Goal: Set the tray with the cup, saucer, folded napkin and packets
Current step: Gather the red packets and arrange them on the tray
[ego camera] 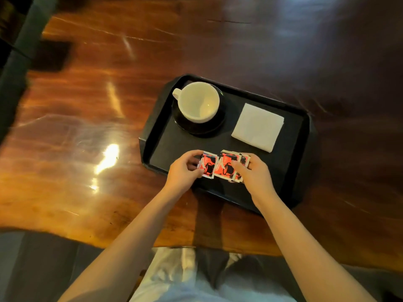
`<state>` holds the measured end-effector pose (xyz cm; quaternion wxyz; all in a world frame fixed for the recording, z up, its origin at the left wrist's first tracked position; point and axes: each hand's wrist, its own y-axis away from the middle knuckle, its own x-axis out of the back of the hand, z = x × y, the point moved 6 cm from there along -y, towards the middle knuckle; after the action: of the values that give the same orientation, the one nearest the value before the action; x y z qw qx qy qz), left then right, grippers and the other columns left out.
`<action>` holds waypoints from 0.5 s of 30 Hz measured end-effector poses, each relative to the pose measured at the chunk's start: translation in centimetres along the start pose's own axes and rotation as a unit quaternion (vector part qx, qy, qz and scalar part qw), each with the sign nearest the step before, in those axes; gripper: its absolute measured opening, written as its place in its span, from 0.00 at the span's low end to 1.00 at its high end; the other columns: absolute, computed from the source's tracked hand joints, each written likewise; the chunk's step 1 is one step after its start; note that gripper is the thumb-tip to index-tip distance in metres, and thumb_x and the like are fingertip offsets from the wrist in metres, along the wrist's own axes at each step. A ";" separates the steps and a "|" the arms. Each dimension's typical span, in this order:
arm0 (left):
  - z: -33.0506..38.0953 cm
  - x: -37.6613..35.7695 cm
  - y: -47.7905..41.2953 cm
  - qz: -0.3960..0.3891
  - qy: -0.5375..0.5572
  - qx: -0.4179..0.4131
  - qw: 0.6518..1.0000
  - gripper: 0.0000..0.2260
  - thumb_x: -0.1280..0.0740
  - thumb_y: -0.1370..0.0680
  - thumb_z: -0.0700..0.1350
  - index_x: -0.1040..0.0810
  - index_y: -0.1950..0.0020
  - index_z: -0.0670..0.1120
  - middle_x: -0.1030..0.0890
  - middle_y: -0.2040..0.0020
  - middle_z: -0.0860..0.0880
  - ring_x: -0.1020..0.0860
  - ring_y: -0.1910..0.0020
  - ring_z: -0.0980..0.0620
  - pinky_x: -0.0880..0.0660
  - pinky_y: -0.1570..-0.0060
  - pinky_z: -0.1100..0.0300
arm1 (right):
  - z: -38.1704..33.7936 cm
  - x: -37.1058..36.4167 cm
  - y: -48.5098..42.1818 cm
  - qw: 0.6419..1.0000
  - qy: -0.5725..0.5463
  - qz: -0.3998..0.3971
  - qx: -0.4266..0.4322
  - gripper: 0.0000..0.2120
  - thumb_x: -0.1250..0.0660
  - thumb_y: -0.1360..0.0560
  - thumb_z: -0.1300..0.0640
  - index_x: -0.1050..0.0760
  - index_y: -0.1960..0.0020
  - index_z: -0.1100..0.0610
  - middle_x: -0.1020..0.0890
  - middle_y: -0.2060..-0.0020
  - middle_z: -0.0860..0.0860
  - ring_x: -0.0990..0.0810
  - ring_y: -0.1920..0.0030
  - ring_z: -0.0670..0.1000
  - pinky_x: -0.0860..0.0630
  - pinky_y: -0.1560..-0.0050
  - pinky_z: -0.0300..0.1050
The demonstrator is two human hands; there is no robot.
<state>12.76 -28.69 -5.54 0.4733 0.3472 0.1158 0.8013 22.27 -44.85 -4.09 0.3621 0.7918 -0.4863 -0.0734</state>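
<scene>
A black tray (292, 162) lies on the wooden table. At its far left a white cup (199, 101) stands empty on a black saucer (192, 126). A folded white napkin (258, 127) lies flat at the tray's far right. Over the near part of the tray, red, black and white packets (220, 165) sit side by side, partly overlapping. My left hand (185, 170) pinches the leftmost packet. My right hand (254, 173) grips the packets on the right, its fingers covering part of them.
The glossy wooden table (98, 127) stretches wide to the left and beyond the tray. A dark post (19, 62) stands at the far left edge. My lap shows below the table's near edge.
</scene>
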 end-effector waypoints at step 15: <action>0.4 0.5 -1.8 -0.015 -0.284 -0.150 0.947 0.21 0.32 0.25 0.43 0.31 0.32 0.48 0.25 0.40 0.46 0.24 0.43 0.49 0.24 0.45 0.55 | 0.3 -3.8 -1.5 0.958 0.267 0.101 0.037 0.17 0.33 0.25 0.52 0.31 0.39 0.56 0.20 0.44 0.55 0.18 0.48 0.52 0.21 0.59 0.41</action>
<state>14.12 -27.39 -5.97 0.5454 0.4832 -0.1396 0.6705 21.29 -41.50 -6.17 0.4549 0.7424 -0.4514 0.1954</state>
